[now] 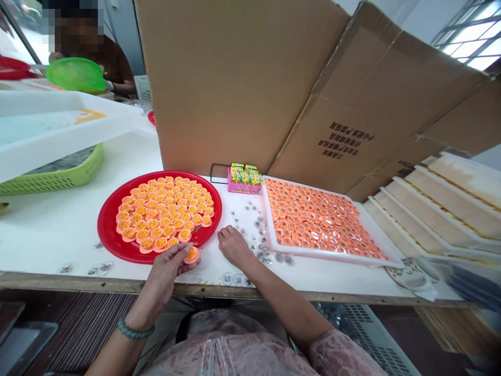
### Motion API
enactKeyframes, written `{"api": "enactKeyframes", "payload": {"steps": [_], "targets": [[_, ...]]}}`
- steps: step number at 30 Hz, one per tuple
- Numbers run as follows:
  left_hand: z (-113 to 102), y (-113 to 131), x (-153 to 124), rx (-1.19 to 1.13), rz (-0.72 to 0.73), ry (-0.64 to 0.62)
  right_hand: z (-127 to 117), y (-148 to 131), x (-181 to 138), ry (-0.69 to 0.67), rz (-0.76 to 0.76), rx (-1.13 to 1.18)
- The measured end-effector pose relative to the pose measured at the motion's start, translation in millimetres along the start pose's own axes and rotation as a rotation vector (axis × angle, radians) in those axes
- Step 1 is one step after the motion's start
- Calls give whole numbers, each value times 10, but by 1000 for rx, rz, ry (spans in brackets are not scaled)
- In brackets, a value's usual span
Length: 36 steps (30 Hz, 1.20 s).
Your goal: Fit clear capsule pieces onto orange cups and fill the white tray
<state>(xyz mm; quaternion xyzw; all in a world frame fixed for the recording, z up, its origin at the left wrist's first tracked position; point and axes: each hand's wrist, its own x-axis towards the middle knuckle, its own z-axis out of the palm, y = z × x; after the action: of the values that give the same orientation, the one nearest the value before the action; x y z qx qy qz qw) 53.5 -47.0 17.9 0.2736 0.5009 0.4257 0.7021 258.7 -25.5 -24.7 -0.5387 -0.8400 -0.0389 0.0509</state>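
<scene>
A round orange plastic piece with a yellow-filled centre [191,255] is pinched in my left hand [172,263], at the front edge of a red round tray [107,237]. Many similar orange pieces [164,214] lie spread over that tray. Just right of the tray, my right hand [235,245] is down at the white tabletop with its fingers curled together; what they hold, if anything, is hidden. Small clear discs with dark prints [258,224] lie scattered beside it. Farther right, a white tray [274,244] holds rows of orange pieces with clear printed tops.
A pink basket of small yellow-green packets [245,180] stands behind, against tall cardboard [250,89]. Stacked white trays [430,209] rise at the right. A white bin [117,120] and a green basket [74,175] sit left. Another person [117,62] handles a green basin [76,75].
</scene>
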Motion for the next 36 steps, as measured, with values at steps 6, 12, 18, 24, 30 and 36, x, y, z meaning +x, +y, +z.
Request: {"api": "enactKeyframes", "payload": {"steps": [6,12,18,24,30,36], "targets": [[14,-28,-19,17,5,-17,-23,-4,-177,253,366,775],[64,-59,-42,44,-8,-75,-247,-174,-249,309,611,1493],[90,-108,-55,15,1,-111,-421,-263,-249,274,639,1625],[79,-193,-46,58,56,-216,-547,-257,-247,126,510,1578],[134,-253,-93,96,76,-278,-548,-321,-163,14,418,1496],[169,-280,-92,122,76,-235,-559,-384,-187,88,499,1482]]}}
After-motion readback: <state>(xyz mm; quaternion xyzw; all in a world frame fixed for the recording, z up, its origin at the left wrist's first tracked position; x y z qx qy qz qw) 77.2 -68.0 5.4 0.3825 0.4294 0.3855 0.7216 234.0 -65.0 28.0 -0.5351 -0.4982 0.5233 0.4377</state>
